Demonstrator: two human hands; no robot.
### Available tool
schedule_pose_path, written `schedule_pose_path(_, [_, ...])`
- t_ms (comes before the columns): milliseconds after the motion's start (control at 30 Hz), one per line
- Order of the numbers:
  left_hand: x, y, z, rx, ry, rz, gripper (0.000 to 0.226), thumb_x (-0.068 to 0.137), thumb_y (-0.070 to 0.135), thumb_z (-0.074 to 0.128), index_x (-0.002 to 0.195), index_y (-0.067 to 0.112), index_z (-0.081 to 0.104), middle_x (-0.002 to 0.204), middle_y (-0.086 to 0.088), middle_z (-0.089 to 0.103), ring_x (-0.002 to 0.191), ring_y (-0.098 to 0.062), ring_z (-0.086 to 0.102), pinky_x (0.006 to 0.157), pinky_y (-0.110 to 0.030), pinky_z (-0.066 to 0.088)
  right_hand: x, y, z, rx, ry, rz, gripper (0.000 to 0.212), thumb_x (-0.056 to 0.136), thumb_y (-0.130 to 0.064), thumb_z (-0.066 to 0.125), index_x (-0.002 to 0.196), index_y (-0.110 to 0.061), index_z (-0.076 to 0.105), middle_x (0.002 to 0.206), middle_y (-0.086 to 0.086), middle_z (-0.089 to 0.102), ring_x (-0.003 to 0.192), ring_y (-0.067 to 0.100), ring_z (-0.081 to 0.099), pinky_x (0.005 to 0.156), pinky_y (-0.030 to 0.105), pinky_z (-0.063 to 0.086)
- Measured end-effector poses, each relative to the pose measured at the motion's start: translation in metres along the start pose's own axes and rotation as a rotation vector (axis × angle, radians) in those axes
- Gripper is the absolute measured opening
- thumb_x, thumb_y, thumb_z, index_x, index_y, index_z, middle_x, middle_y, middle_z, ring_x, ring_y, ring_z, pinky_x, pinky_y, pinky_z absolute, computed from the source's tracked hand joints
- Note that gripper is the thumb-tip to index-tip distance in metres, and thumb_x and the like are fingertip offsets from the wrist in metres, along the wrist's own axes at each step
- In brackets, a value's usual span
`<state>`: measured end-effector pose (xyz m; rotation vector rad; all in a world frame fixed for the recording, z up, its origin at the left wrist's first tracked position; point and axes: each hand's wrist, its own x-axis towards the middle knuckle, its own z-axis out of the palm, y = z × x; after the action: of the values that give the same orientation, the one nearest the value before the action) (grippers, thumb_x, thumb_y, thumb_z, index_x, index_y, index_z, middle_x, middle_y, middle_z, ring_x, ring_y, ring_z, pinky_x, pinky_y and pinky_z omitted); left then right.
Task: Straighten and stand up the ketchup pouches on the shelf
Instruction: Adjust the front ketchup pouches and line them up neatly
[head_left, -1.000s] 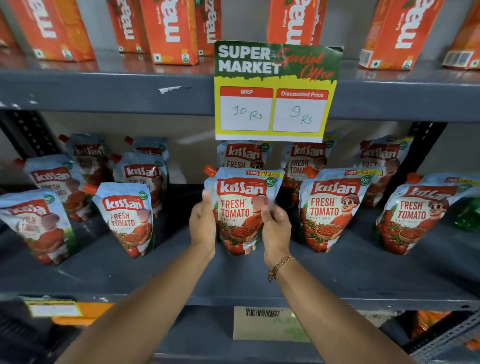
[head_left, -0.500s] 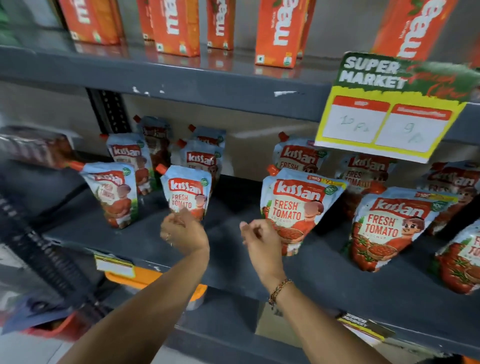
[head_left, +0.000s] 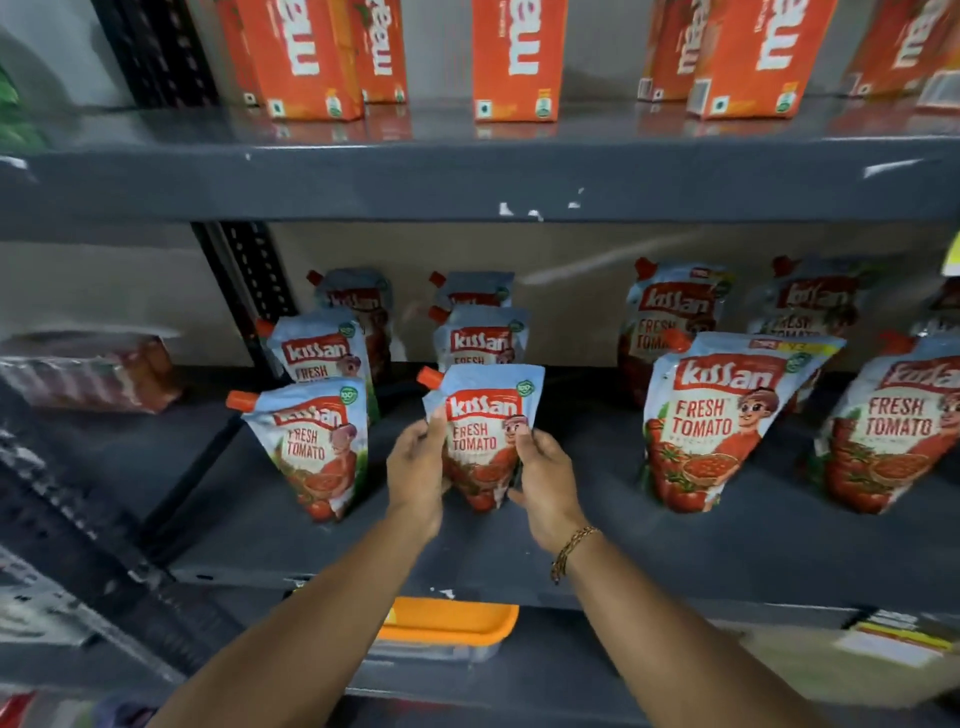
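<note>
A small ketchup pouch (head_left: 480, 426) with a red spout stands at the middle front of the grey shelf (head_left: 675, 561). My left hand (head_left: 415, 467) grips its left edge and my right hand (head_left: 543, 480) grips its right edge. Another small pouch (head_left: 311, 447) stands just to its left, leaning a little. Behind them stand more small pouches (head_left: 322, 348) in two rows. To the right, a large pouch (head_left: 722, 421) stands upright, and a second large pouch (head_left: 893, 431) is beside it, with others behind.
Orange juice cartons (head_left: 517, 57) line the shelf above. A black upright post (head_left: 244, 286) divides the shelf at the left, with a wrapped pack (head_left: 88, 374) beyond it. An orange-lidded box (head_left: 447, 629) sits on the shelf below.
The view swung left along the shelf. Both hands left the large pouch and now hold the small pouch at the front of the left group.
</note>
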<state>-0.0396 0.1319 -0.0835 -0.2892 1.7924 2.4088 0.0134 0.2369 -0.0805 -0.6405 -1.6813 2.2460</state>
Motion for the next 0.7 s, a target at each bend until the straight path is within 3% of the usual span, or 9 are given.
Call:
schedule_pose_path(67, [0.001,0.002,-0.002,-0.007,-0.051,-0.012,0.017,0.09,0.03,0.058,0.095,0.015,0.055,0.091,0.002,0.066,0.084,-0.014,0.062,0.06,-0.027,0.046,0.0,0.002,0.003,0.022,0.031,-0.017,0.016,0.089,-0.037,0.053,0.084,-0.025,0.063,0.091,-0.004,0.071,0.084,0.011,0.068,0.075,0.036,0.056])
schedule_pose_path(167, [-0.001,0.003,0.0,-0.012,-0.09,-0.019,0.017,0.088,0.032,0.059,0.083,0.017,0.057,0.092,-0.001,0.068,0.086,-0.016,0.064,0.065,-0.03,0.051,0.003,0.002,0.003,-0.005,0.062,-0.037,0.017,0.087,-0.041,0.056,0.086,-0.025,0.064,0.093,-0.003,0.072,0.085,0.011,0.068,0.071,0.032,0.055])
schedule_pose_path(333, [-0.003,0.006,-0.005,0.033,-0.124,-0.007,0.033,0.087,0.036,0.06,0.109,0.011,0.059,0.112,-0.004,0.067,0.096,-0.015,0.063,0.079,-0.035,0.053,0.0,0.003,0.009,0.041,0.131,-0.033,0.029,0.084,-0.043,0.059,0.099,-0.019,0.064,0.098,0.001,0.072,0.086,0.013,0.069,0.07,0.031,0.057])
schedule_pose_path(433, [-0.013,-0.001,-0.022,0.178,-0.115,0.058,0.036,0.089,0.04,0.056,0.119,0.02,0.058,0.12,0.003,0.062,0.11,-0.013,0.057,0.098,-0.042,0.049,-0.009,0.016,0.021,-0.038,0.445,-0.189,0.042,0.085,-0.036,0.06,0.117,-0.009,0.053,0.115,0.009,0.061,0.103,0.02,0.062,0.085,0.029,0.055])
schedule_pose_path(500, [-0.023,-0.008,-0.043,0.235,-0.104,0.082,0.026,0.091,0.042,0.052,0.1,0.022,0.065,0.107,0.005,0.066,0.104,-0.012,0.061,0.094,-0.038,0.051,-0.023,0.024,0.033,-0.224,0.601,-0.427,0.031,0.087,-0.027,0.055,0.111,-0.007,0.053,0.113,0.01,0.057,0.104,0.02,0.056,0.081,0.014,0.05])
schedule_pose_path(600, [-0.028,-0.008,-0.083,0.264,0.042,0.178,0.039,0.091,0.044,0.048,0.07,0.018,0.067,0.076,0.002,0.069,0.07,-0.011,0.065,0.066,-0.024,0.053,-0.04,0.035,0.063,-0.376,0.365,-0.65,0.004,0.089,-0.025,0.052,0.089,-0.021,0.053,0.095,0.0,0.059,0.089,0.014,0.057,0.072,0.022,0.048])
schedule_pose_path(700, [-0.014,0.01,-0.11,0.228,0.325,0.276,0.024,0.09,0.038,0.053,0.079,0.017,0.054,0.082,-0.005,0.055,0.078,-0.021,0.054,0.069,-0.031,0.046,-0.041,0.039,0.096,-0.409,0.065,-0.567,0.007,0.089,-0.025,0.054,0.096,-0.028,0.053,0.094,-0.004,0.061,0.084,0.006,0.057,0.075,0.019,0.047])
